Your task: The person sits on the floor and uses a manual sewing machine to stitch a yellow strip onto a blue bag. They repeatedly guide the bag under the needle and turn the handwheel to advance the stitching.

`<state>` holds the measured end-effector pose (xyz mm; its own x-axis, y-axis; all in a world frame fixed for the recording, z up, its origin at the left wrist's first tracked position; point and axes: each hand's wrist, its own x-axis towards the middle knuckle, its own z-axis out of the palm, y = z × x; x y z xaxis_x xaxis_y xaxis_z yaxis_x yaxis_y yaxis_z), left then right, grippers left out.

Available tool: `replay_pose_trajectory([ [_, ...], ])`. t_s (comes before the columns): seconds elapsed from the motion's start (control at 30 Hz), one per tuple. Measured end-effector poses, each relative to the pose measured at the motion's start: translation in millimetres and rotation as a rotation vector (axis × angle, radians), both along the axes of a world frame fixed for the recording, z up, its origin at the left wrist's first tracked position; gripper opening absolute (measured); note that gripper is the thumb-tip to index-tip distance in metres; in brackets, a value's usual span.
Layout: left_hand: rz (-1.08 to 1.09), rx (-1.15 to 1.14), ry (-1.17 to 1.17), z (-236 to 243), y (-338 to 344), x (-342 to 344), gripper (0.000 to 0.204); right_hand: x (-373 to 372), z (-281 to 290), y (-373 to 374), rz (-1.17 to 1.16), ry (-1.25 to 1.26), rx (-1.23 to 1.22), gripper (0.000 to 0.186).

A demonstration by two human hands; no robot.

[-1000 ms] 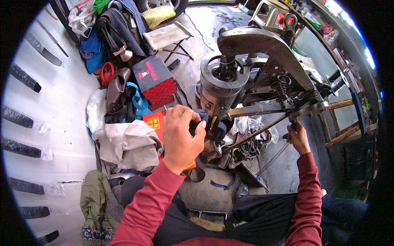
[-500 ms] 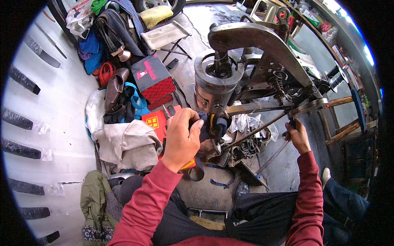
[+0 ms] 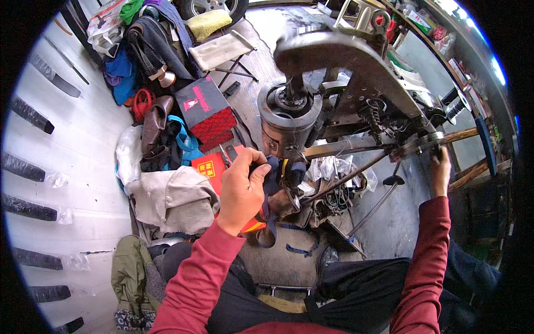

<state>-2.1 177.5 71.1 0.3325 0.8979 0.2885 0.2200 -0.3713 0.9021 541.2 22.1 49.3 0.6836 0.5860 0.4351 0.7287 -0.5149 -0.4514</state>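
A dark metal hand-cranked sewing machine (image 3: 345,61) stands in front of me, with a round drum-like head (image 3: 289,114) at its left. My left hand (image 3: 243,186) is closed, thumb against fingers, pinching a dark blue strap (image 3: 267,235) beside the lower end of that head. The strap's lower part hangs in a loop below my fingers, and the pinched part is mostly hidden. At the machine's right side my right hand (image 3: 441,171) is closed at the rim of the hand wheel (image 3: 425,143). The grip itself is partly hidden and slightly blurred.
Left of the machine lie a black-and-red box (image 3: 203,106), a brown shoe (image 3: 157,119), a beige cloth (image 3: 172,197) and a red packet (image 3: 211,170). A folding stool (image 3: 222,51) stands behind. A thread spool (image 3: 459,106) sits at right. Scraps (image 3: 339,178) lie beneath the machine.
My right hand has swung right and slightly up with the turning wheel. The machine's top arm has dipped, its needle bar lower. My left hand has shifted only slightly.
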Motion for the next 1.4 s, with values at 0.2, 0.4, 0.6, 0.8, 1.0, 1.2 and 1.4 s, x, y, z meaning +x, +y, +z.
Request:
replay_pose_trajectory([
  [0.2,0.017,0.036,0.013,-2,0,2,0.009,-75,-45,14,0.298,0.721,-0.204,0.023],
  [0.4,0.048,0.057,-0.043,-2,-3,6,0.009,-132,49,11,0.419,0.665,0.054,0.02],
  [0.6,0.045,0.082,-0.026,-2,2,6,0.009,-21,27,3,0.154,-0.021,0.098,0.024],
  [0.8,0.048,0.082,-0.054,-5,3,7,0.011,-53,-46,6,0.128,0.621,-0.256,0.01],
  [1.0,0.05,0.069,-0.052,-5,4,9,0.009,-148,33,17,0.488,0.824,-0.01,0.02],
  [1.2,0.049,-0.012,-0.09,-1,6,10,0.007,-47,53,7,0.144,0.142,0.081,0.021],
  [1.4,0.008,-0.119,-0.101,-1,8,8,0.012,-15,-50,4,0.194,0.421,0.003,0.016],
])
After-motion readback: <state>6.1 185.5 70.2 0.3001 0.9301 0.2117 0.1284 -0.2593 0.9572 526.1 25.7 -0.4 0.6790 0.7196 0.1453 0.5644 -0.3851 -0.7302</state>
